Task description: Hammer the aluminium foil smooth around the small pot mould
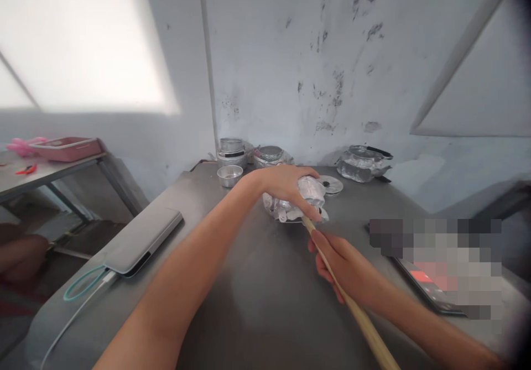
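Note:
My left hand (286,188) reaches across a grey metal table (249,298) and its fingers are curled over a crumpled silvery lump, foil-like (312,192), pressing it down. My right hand (342,267) is closed round a long light wooden stick (365,323). The stick runs from the lower right up to the silvery lump, and its tip meets the lump just under my left fingers. What lies beneath the lump is hidden.
A small metal bowl (229,175), stacked metal pots (231,151), a lidded pot (270,155), a flat disc (332,184) and a foil-wrapped pan (363,163) stand along the wall. A power bank (143,240) with a cable lies left. A phone (429,284) lies right. A side table holds a pink tray (68,147).

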`<state>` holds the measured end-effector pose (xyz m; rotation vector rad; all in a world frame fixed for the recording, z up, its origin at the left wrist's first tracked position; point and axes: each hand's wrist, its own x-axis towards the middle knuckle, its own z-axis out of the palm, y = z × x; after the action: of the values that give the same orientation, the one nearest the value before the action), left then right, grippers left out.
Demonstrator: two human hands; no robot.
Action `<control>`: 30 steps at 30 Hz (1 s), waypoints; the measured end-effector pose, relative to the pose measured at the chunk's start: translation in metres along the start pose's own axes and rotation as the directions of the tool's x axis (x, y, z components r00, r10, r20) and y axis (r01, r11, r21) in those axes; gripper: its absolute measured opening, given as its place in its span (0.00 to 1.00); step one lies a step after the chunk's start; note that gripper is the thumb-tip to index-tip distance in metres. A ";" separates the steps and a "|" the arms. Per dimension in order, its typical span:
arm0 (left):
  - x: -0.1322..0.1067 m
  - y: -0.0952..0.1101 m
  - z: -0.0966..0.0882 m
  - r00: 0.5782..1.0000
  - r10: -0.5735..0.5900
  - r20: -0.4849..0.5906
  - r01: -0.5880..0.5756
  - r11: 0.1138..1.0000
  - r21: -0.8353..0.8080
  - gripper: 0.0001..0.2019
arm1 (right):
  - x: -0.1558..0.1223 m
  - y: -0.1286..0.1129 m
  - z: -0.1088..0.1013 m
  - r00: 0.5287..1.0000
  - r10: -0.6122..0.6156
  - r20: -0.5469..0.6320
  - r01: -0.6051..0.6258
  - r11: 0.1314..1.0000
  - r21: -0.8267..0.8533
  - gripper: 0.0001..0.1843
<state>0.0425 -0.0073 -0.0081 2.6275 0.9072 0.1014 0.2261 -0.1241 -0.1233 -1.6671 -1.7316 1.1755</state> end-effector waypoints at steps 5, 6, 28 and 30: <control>0.000 -0.001 0.000 1.000 0.019 0.001 -0.019 1.000 0.008 0.52 | 0.004 0.004 0.001 0.998 0.040 0.054 -0.041 0.999 0.014 0.26; 0.000 -0.001 0.000 1.000 0.021 0.003 -0.021 1.000 0.007 0.52 | 0.005 0.005 0.001 0.998 0.036 0.058 -0.037 0.999 0.018 0.26; 0.001 -0.002 0.001 1.000 -0.010 0.005 0.010 1.000 -0.024 0.50 | -0.001 -0.001 -0.002 1.000 0.014 -0.006 -0.014 1.000 -0.002 0.25; 0.000 -0.001 0.000 1.000 0.001 0.006 -0.001 1.000 -0.030 0.50 | 0.000 0.000 -0.001 0.999 0.048 0.025 -0.048 0.999 -0.007 0.25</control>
<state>0.0419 -0.0072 -0.0087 2.5994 0.8957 0.1070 0.2267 -0.1242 -0.1230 -1.7137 -1.7213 1.2185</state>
